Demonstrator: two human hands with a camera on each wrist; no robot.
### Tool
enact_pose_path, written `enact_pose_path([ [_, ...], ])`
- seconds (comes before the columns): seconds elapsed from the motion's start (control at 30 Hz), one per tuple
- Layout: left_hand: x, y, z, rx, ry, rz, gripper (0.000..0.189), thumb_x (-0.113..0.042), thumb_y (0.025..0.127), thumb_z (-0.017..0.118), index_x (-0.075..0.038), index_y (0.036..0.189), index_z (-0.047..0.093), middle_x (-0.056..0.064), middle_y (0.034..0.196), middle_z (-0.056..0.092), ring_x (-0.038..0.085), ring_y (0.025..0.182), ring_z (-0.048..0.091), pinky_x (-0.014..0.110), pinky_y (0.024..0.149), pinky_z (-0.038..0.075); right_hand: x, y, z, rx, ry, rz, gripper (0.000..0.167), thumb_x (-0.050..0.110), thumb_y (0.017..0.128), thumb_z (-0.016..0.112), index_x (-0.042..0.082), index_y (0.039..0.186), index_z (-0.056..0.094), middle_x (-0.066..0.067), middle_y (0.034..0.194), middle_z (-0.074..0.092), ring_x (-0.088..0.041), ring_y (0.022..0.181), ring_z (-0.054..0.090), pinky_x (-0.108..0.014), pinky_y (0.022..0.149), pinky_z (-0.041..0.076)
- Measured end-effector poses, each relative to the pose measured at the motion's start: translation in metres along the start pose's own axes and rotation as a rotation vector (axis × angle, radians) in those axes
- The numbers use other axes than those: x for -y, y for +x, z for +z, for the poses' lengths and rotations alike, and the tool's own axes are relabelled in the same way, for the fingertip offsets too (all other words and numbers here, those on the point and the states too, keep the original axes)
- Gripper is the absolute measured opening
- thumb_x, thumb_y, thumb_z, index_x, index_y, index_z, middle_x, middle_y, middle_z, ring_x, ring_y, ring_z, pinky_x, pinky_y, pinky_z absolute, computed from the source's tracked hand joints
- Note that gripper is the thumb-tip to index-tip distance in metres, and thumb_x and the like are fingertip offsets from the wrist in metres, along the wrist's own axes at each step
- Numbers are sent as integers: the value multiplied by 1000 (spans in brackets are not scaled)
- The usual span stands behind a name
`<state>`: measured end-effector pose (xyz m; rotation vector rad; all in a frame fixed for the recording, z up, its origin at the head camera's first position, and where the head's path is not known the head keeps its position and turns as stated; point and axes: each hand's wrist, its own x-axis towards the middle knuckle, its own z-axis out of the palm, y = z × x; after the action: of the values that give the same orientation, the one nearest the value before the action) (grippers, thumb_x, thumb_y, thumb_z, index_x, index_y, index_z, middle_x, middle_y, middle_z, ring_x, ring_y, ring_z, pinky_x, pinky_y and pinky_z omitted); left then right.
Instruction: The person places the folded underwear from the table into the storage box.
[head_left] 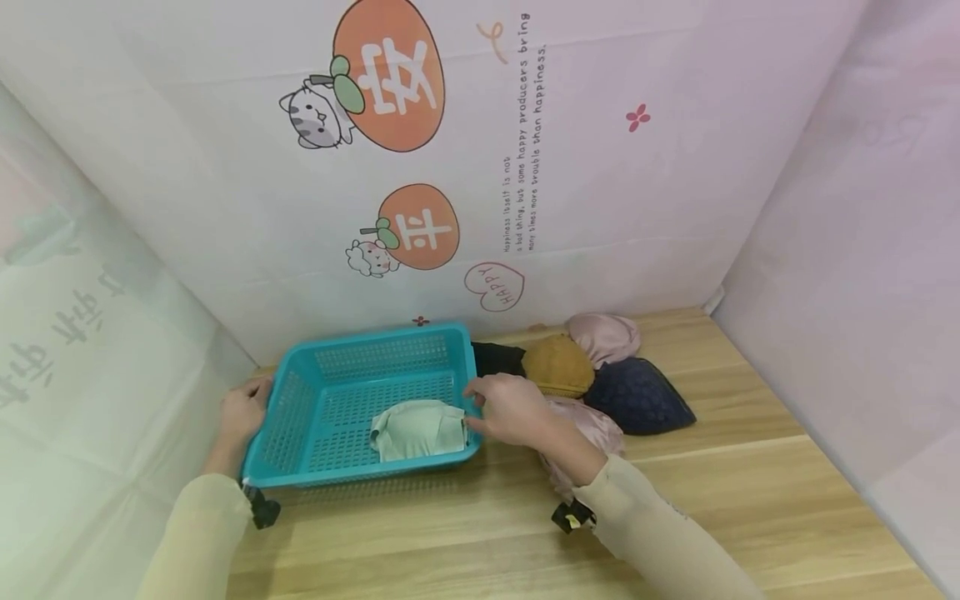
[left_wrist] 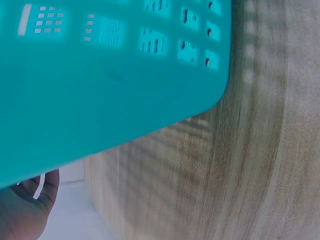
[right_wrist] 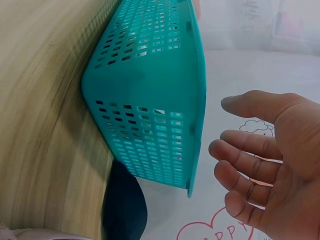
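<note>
Head view: two hands point(head_left: 243, 410) at a turquoise basket point(head_left: 390, 354), one mint cloth piece point(head_left: 420, 432) inside.
The mint cloth piece lies at the near right corner of the basket, which stands on a wooden table point(head_left: 420, 542). Just beside this corner is the right hand point(head_left: 513, 410) — its fingers are apart and gently bent, pinching nothing. The left hand has bent fingers at the left rim — whether they pinch it, one cannot tell. To the right lie a shiny pink piece point(head_left: 592, 423), a navy one point(head_left: 637, 398), a mustard one point(head_left: 558, 367) and a black one point(head_left: 498, 358); behind them, a printed white wall point(head_left: 600, 192).
</note>
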<state>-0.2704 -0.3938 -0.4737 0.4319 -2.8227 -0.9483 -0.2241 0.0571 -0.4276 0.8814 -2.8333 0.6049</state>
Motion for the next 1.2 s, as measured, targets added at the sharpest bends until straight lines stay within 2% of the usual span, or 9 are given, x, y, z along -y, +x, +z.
enact_pose_path([
  [0.27,0,0,0,-8,0,-3,46,-38,109,30,-3,108,61,20,106,59,31,91,52,37,70,39,-5,-5,-1,5,21,8,36,34,85,79,13,114,72,3,94,73,-12,85,67,-31,67,54],
  [0.47,2,-3,0,0,-24,-34,50,-37,110,31,0,124,62,23,111,61,33,93,54,41,72,42,-7,-7,-3,30,57,28,36,33,86,78,13,115,71,-1,100,75,-17,91,69,-36,74,56],
  [0.6,2,-3,0,21,-29,-55,51,-38,110,30,0,125,60,23,109,60,32,91,52,40,70,42,-9,-9,-4,35,67,45,35,33,86,78,13,114,71,-2,100,75,-18,93,69,-38,76,56],
  [0.8,0,-4,0,17,-27,-51,52,-37,110,30,1,128,60,26,118,61,33,94,54,40,72,44,-12,-11,-5,30,53,61,35,34,86,78,14,113,71,1,98,74,-17,91,69,-36,76,56],
  [1.07,0,-1,0,24,-16,-57,55,-40,109,29,1,135,57,28,131,59,41,106,57,55,85,47,-13,-15,-8,27,50,103,35,35,86,77,15,114,71,1,97,73,-13,88,67,-34,73,54],
  [1.2,1,-1,1,27,-20,-54,56,-40,109,28,0,136,56,28,134,58,43,112,57,58,90,46,-15,-18,-9,42,57,132,35,34,86,76,15,115,71,1,97,73,-14,88,67,-34,74,54],
])
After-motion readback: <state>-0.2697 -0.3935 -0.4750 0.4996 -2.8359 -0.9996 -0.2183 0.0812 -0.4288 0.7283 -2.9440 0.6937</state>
